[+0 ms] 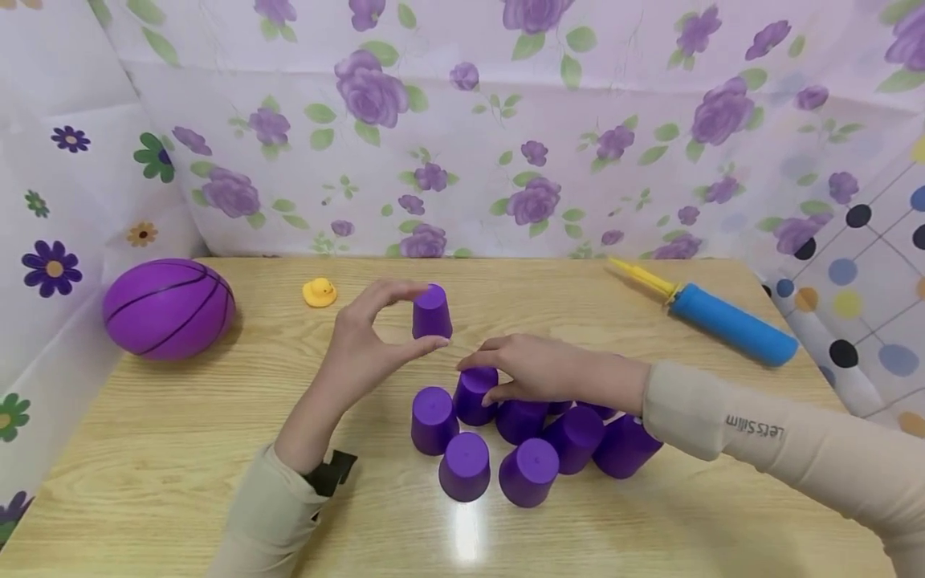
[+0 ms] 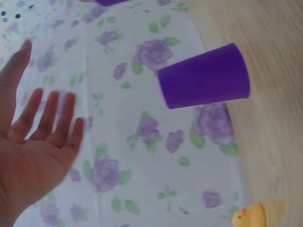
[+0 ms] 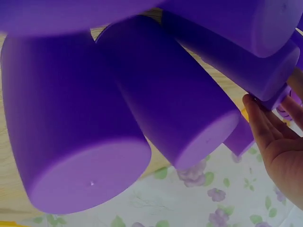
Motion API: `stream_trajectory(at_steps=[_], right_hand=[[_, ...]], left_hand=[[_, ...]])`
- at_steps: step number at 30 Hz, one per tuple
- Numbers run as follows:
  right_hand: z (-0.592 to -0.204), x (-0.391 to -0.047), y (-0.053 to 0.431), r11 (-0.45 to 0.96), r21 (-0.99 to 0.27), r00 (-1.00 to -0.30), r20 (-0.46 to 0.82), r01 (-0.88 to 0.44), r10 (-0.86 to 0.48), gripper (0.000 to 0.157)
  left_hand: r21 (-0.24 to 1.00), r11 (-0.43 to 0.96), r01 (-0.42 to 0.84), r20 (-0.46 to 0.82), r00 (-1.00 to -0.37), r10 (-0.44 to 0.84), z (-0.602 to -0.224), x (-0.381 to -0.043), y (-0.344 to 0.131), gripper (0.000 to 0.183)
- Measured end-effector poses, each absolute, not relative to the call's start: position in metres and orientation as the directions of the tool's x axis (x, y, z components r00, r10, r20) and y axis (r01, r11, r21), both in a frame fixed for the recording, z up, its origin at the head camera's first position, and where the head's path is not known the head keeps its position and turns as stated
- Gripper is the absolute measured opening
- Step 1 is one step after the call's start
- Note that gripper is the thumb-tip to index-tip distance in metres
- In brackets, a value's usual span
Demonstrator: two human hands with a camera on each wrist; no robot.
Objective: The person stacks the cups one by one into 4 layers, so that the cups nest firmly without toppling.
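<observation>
Several purple plastic cups stand upside down on the wooden table. One cup [image 1: 432, 315] stands apart at the back; my left hand [image 1: 361, 341] curves beside it, thumb and fingers spread. In the left wrist view a gap shows between the left hand [image 2: 40, 146] and that cup [image 2: 206, 78]. My right hand [image 1: 538, 368] grips another cup [image 1: 474, 399] at the left back of the group, thumb on one side and fingers on the other. In the right wrist view the right hand [image 3: 279, 137] is partly hidden behind nearer cups [image 3: 75, 118].
A purple ball [image 1: 169, 309] sits at the table's left edge, with a yellow rubber duck [image 1: 319, 292] near it. A blue hand pump [image 1: 733, 323] with a yellow nozzle lies at the right back. Flowered cloth [image 1: 462, 144] covers the wall behind the table.
</observation>
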State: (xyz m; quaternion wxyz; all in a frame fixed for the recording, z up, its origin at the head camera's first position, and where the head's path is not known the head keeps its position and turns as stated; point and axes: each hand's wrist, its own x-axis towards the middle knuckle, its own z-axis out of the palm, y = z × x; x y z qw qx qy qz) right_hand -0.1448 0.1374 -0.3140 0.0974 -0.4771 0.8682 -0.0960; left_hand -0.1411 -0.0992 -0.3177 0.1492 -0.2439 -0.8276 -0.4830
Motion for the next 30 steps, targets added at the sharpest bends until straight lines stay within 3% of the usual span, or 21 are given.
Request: stream_trajectory(at_steps=[7,14,18,23,30], right_hand=[[-0.308,-0.154,0.145,0.511,-0.285,-0.516,-0.064,-0.811,-0.854,0.046],[-0.292,-0.177,0.159,0.558,-0.414,-0.608,-0.015,-0.719,-0.794,0.053],[-0.292,-0.197,0.166,0.608,-0.474,-0.665,-0.062,-0.637,-0.744,0.054],[-0.299,-0.222,0.167,0.637,-0.489,-0.690,-0.095,-0.596,-0.718,0.050],[-0.305,-0.241,0.156,0.672,-0.473,-0.715,-0.117,-0.570,-0.689,0.050]], left_hand=[[0.742,0.506,0.439,0.209,-0.870,0.447,-0.310,-0.124,-0.106,0.045],[0.743,0.476,0.470,0.043,-0.744,0.666,-0.312,-0.119,-0.116,0.050],[0.739,0.509,0.442,-0.030,-0.732,0.680,-0.318,-0.122,-0.118,0.055],[0.774,0.486,0.407,-0.056,-0.720,0.692,-0.320,-0.122,-0.116,0.055],[0.750,0.482,0.453,-0.015,-0.717,0.697,-0.319,-0.118,-0.109,0.053]])
